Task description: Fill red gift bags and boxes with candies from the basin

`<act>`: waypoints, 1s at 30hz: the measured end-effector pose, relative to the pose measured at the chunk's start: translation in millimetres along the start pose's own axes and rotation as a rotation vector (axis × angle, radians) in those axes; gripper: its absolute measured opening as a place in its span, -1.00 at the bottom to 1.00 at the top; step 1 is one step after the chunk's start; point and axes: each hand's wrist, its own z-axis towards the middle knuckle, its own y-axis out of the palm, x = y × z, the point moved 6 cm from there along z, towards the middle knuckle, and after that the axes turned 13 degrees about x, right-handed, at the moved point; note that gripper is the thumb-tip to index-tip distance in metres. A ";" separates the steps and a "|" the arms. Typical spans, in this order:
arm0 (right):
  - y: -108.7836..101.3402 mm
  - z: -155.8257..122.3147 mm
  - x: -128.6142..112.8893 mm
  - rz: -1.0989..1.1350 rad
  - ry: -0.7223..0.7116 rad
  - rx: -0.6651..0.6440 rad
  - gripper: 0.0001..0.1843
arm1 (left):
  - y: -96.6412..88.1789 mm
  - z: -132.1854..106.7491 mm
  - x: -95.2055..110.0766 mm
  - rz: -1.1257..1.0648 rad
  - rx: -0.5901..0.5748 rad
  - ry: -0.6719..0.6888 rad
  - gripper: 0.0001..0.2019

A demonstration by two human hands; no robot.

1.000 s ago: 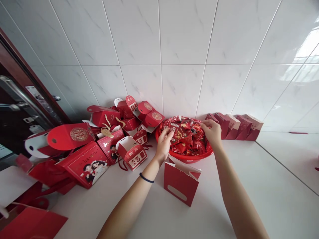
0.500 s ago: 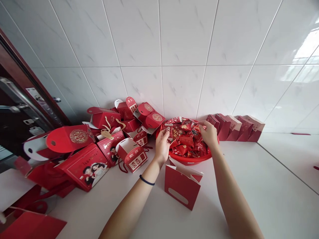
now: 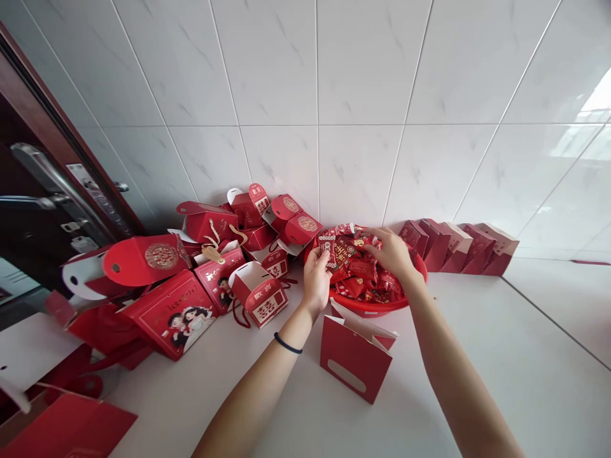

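A red basin (image 3: 377,306) heaped with red sweet packets (image 3: 359,270) stands on the white floor against the tiled wall. My left hand (image 3: 316,278) is at the basin's left rim, fingers curled on a red packet (image 3: 328,244). My right hand (image 3: 392,252) reaches over the heap from the right, fingers pinched down among the packets. What they hold is hidden. An open red paper bag (image 3: 356,356) stands upright just in front of the basin, between my forearms.
A pile of open red gift boxes (image 3: 224,267) lies to the left. A row of several folded red bags (image 3: 458,247) leans on the wall to the right. A dark door with a metal handle (image 3: 45,194) is at far left.
Both hands have drawn closer together over the heap, the right moving left across the packets. The view has shifted slightly to the left.
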 end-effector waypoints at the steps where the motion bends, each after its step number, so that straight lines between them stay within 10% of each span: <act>1: 8.4 -0.2 -7.3 -0.039 -0.052 -0.083 -0.54 | 0.2 -0.6 0.2 0.004 0.002 -0.005 -0.72; 10: 9.4 -4.4 -6.2 0.057 0.021 -0.078 -0.67 | 1.5 -0.7 -0.4 0.036 -0.009 0.002 -0.72; 16: -11.2 -24.2 -12.8 0.936 0.457 -0.106 -0.67 | -1.9 -1.0 0.4 0.073 0.016 0.004 -0.68; 21: -41.5 -39.7 -37.4 1.091 0.588 -0.185 -0.67 | 2.5 1.4 3.8 0.162 -0.074 0.101 -0.63; 24: -68.1 -48.3 -53.7 1.051 0.521 -0.214 -0.67 | 8.1 1.9 18.9 0.264 -0.153 0.205 -0.93; 30: -104.9 -63.3 -77.1 0.959 0.344 -0.256 -0.75 | 20.9 -31.6 90.5 0.762 -0.517 0.576 -0.81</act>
